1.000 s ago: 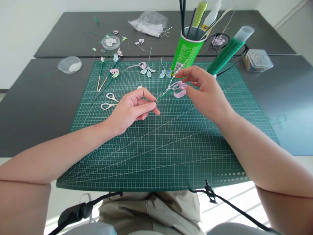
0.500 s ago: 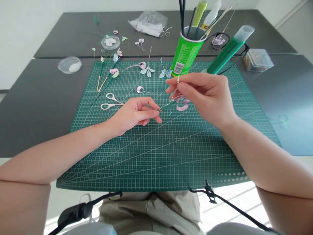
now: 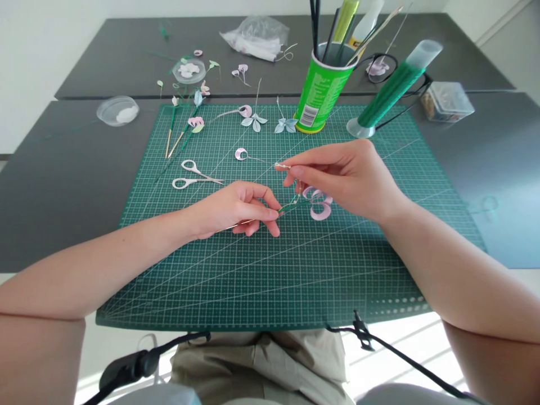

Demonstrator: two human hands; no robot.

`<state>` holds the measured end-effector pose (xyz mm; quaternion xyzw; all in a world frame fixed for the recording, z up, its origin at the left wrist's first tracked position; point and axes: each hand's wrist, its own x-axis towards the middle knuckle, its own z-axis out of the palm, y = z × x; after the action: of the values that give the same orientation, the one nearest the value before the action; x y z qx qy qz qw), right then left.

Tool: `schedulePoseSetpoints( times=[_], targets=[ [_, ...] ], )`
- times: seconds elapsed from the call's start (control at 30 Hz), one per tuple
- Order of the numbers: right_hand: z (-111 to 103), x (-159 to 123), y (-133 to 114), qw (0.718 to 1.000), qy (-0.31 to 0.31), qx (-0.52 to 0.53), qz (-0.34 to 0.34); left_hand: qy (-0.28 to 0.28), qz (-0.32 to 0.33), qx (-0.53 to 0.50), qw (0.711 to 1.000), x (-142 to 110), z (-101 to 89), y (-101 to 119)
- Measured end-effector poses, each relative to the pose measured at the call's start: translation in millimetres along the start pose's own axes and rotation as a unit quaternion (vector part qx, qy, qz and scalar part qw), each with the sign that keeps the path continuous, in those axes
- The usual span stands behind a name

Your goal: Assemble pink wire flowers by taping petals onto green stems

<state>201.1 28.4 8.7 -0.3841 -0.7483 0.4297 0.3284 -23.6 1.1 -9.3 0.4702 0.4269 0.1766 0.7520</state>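
My left hand (image 3: 248, 210) pinches a thin green-wrapped stem (image 3: 287, 207) between thumb and fingertips; its bare golden end sticks out behind the palm. Pale purple looped petals (image 3: 320, 211) hang at the far end of this stem, under my right hand. My right hand (image 3: 341, 177) is closed in a pinch on a thin strand of small pale beads (image 3: 283, 165), which runs down toward the stem. Both hands are above the green cutting mat (image 3: 253, 275). White-handled scissors (image 3: 185, 183) lie just beyond my left hand, and a single purple petal on wire (image 3: 241, 154) rests farther back.
A green can of tools (image 3: 323, 90) and a green-wrapped tube on a round base (image 3: 390, 84) stand behind my right hand. Wired flowers (image 3: 196, 122), blue leaf sprays (image 3: 254, 121), shallow dishes (image 3: 118, 111), a clear box (image 3: 447, 101) and a plastic bag (image 3: 257, 39) lie around.
Both hands have come lower and nearer to me. The bead strand's tip has swung from upright to pointing left. The purple petals have dropped and show more fully; the stem's golden end has come into view.
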Motion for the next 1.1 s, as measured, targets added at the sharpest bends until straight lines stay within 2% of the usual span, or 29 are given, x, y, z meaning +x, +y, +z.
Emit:
schedulePoseSetpoints(
  times=[0.13,0.23,0.33,0.43,0.53,0.63,0.7,0.83,0.9,0.97,1.1],
  targets=[
    [0,1,1,0.999,-0.039,0.025,-0.003,-0.001,0.005,0.010,1.000,-1,1.5,0],
    [-1,1,1,0.997,0.023,0.076,0.005,-0.001,0.028,0.006,1.000,-2,1.8,0],
    [-5,5,3,0.982,0.086,0.168,0.027,0.005,0.061,-0.012,0.998,-3,1.3,0],
    [-9,9,9,0.971,0.091,0.214,0.062,0.025,0.092,-0.027,0.995,-3,0.8,0],
    [-7,10,14,0.976,0.044,0.190,0.094,0.037,0.112,-0.031,0.993,-2,0.6,-1],
    [1,7,17,0.982,-0.003,0.168,0.085,0.047,0.124,-0.035,0.990,-1,0.0,-1],
    [6,5,17,0.978,-0.033,0.188,0.084,0.058,0.131,-0.043,0.989,0,-0.9,-2],
    [12,0,11,0.958,-0.108,0.229,0.133,0.094,0.133,-0.057,0.985,1,-3.1,-3],
    [14,-2,8,0.956,-0.128,0.223,0.142,0.115,0.131,-0.068,0.982,3,-4.1,-3],
    [15,-3,9,0.965,-0.125,0.184,0.137,0.131,0.126,-0.084,0.980,4,-5.0,-4],
    [10,3,20,0.995,-0.039,0.026,0.086,0.119,0.095,-0.122,0.981,5,-5.8,-1]
  ],
)
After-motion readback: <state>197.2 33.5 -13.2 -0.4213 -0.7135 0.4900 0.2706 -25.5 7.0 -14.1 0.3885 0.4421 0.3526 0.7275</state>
